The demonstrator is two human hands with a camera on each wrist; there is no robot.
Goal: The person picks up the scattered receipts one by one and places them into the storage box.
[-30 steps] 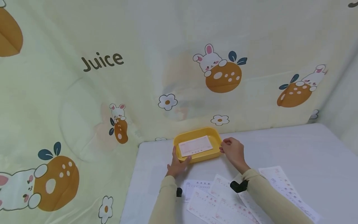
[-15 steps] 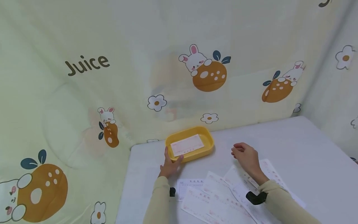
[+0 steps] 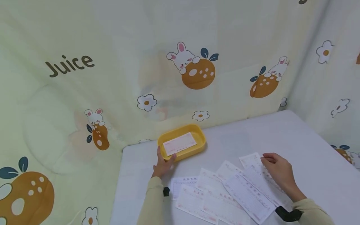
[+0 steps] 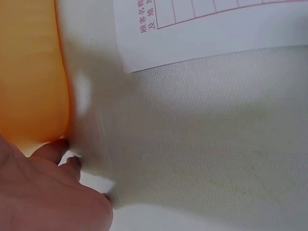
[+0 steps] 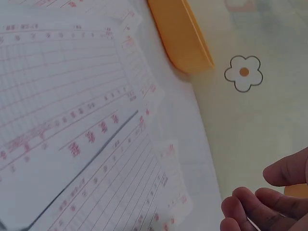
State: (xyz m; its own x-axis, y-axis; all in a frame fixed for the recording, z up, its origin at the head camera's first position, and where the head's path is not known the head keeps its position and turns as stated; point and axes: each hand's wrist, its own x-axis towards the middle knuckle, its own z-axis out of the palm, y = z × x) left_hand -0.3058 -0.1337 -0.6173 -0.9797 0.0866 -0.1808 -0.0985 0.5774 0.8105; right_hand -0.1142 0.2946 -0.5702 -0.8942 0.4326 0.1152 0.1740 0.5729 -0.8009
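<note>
A yellow tray point(image 3: 199, 137) stands near the back edge of the table, with one printed slip point(image 3: 179, 144) lying flat inside. At its near left corner my left hand point(image 3: 161, 167) holds the tray, thumb on the front rim; in the left wrist view its fingers point(image 4: 54, 150) touch the tray wall. My right hand point(image 3: 279, 171) hovers over the right end of the spread slips. In the right wrist view its thumb and loosely bent fingers point(image 5: 257, 208) are apart, with nothing visible between them. The slips point(image 3: 247, 195) overlap and carry red and bluish printed forms.
White cloth covers the table point(image 3: 225, 140). Behind it hangs a cream curtain point(image 3: 135, 62) with rabbit and orange prints, close to the tray. Another printed curtain point(image 3: 317, 84) borders the right side. Several more slips point(image 3: 194, 200) lie fanned toward the front.
My right hand has left the tray's right side and moved right and nearer, over the slips. The left hand stays at the tray. The head view has turned to the right.
</note>
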